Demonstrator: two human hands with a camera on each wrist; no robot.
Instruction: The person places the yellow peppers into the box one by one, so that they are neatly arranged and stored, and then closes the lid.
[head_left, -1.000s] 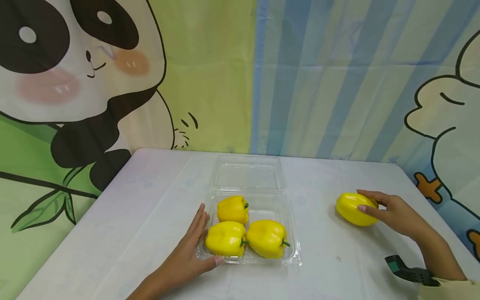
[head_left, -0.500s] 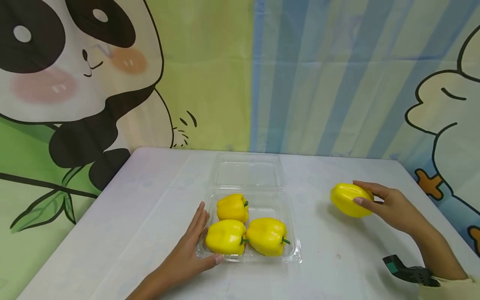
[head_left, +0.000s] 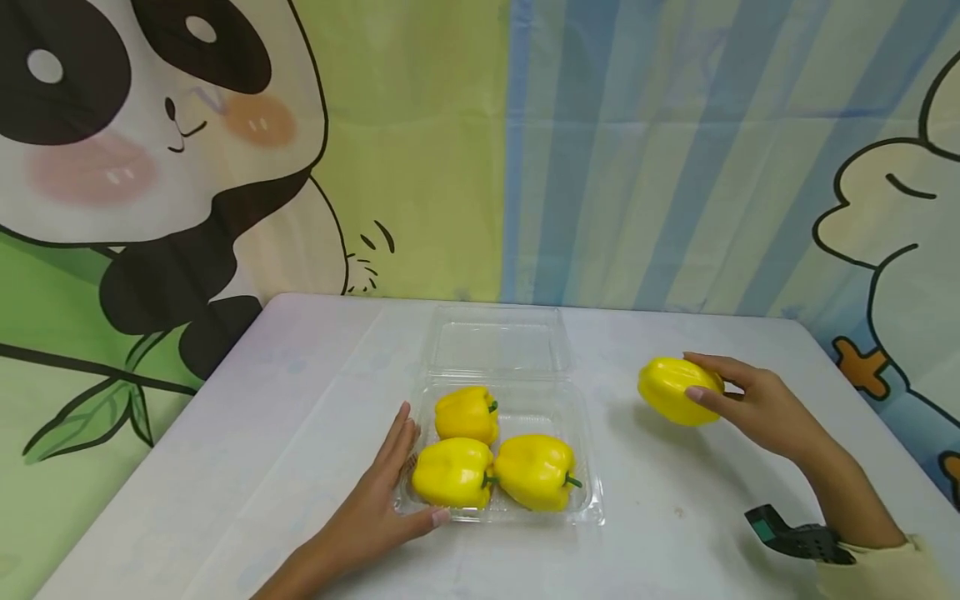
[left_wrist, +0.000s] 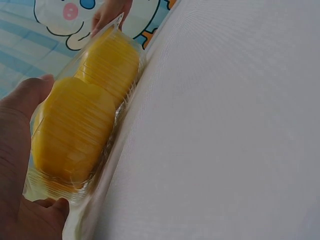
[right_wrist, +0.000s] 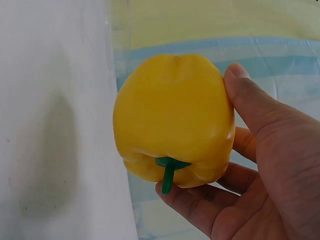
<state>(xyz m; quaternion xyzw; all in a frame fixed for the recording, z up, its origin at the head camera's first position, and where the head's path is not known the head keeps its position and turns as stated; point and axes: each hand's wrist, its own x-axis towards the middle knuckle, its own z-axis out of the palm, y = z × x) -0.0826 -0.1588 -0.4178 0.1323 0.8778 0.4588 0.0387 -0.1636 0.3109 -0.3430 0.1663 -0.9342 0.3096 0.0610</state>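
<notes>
My right hand [head_left: 776, 410] holds a yellow bell pepper [head_left: 675, 392] above the right part of the table, thumb on the near side and fingers on the far side. The right wrist view shows this pepper's green stem [right_wrist: 169, 172]. A clear plastic clamshell box [head_left: 536, 408] lies with its lid [head_left: 498, 342] folded back, away from me. Three yellow bell peppers sit in it: a back one [head_left: 465, 414], a front left one [head_left: 452, 473] and a front right one [head_left: 534, 472]. My left hand [head_left: 371, 500] rests along the box's left side, fingers straight, thumb at its front edge.
A white cloth covers the table [head_left: 247, 433]. A printed curtain [head_left: 420, 150] with cartoon animals hangs behind and beside it. A dark wrist strap [head_left: 798, 537] sits on my right forearm, above a pale sleeve [head_left: 885, 571].
My right hand has lifted the bell pepper off the table and carried it left, toward the box. The left hand and the box have stayed in place.
</notes>
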